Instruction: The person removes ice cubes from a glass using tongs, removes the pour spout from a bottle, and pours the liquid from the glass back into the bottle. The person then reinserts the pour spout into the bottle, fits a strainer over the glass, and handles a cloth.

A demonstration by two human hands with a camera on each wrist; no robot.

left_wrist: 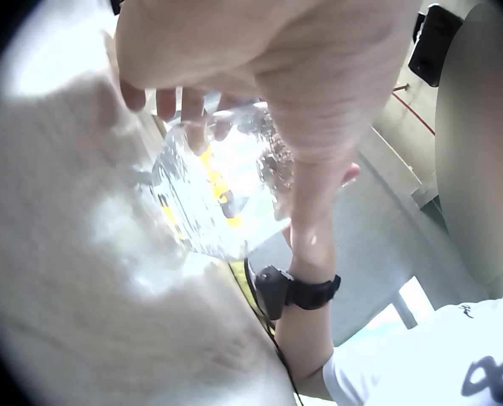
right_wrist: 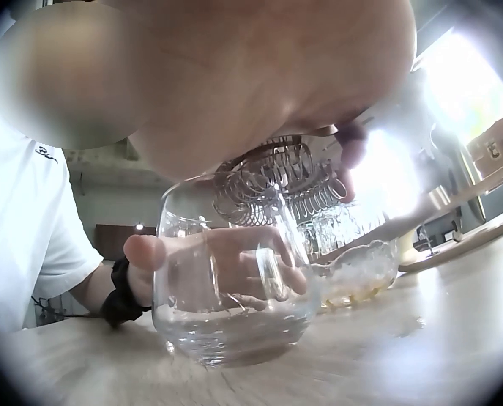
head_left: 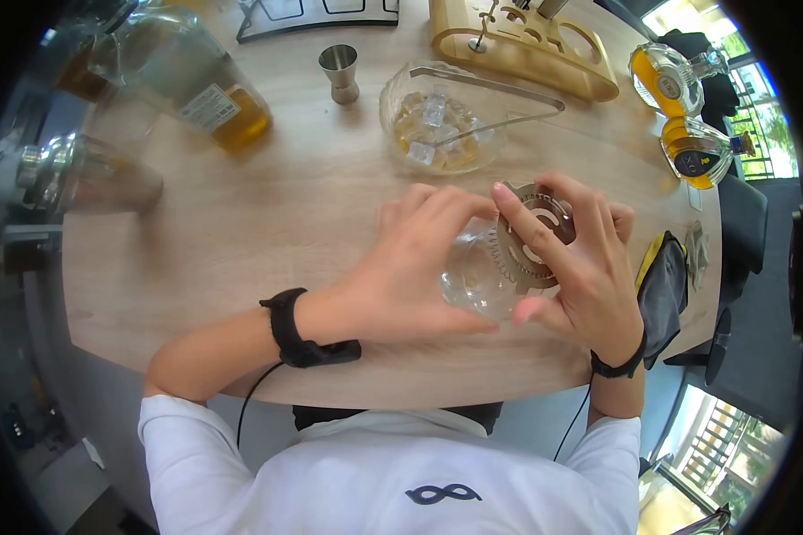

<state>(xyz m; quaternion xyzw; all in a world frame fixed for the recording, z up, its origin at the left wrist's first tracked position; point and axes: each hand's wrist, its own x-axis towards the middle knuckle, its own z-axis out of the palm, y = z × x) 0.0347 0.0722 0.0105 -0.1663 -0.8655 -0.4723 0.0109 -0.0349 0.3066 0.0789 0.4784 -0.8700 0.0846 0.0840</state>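
A clear, rounded drinking glass [right_wrist: 235, 326] stands on the table in front of me. My left hand [head_left: 406, 267] holds it from the left, fingers on the far side and thumb on the near side. In the right wrist view that hand shows through the glass wall. My right hand [head_left: 589, 259] grips a metal cocktail strainer [head_left: 535, 234] with a coiled spring edge. One index finger lies across the strainer's top, which is tilted at the glass's mouth. In the right wrist view the spring coil [right_wrist: 277, 190] hangs at the rim.
Beyond the hands sits a glass bowl [head_left: 393, 134] of ice with tongs [head_left: 500, 89] across it. A steel jigger [head_left: 340, 76] and a wooden bar-tool stand [head_left: 526, 58] are behind. Bottles and a shaker [head_left: 89, 174] stand left; two amber bottles [head_left: 669, 80] and a dark pouch [head_left: 662, 299] lie right.
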